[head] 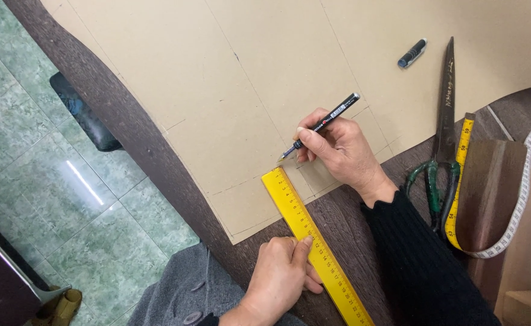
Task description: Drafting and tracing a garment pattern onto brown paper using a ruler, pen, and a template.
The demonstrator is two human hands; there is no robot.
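Observation:
A large sheet of tan pattern paper (pixel 241 78) with thin drawn lines lies on a dark wooden table (pixel 132 139). My right hand (pixel 341 151) grips a black marker pen (pixel 323 124), its tip touching the paper just above the top end of a yellow ruler (pixel 310 238). That ruler lies slanted across the paper's lower edge and onto the table. My left hand (pixel 280 278) rests on the table with its fingers pressing against the ruler's left side near the middle.
A black pen cap (pixel 411 53) lies on the paper at the upper right. Large scissors with green handles (pixel 441 133) lie right of my right hand, beside a yellow-and-white measuring tape (pixel 461 181). A green tiled floor (pixel 66 181) shows at left.

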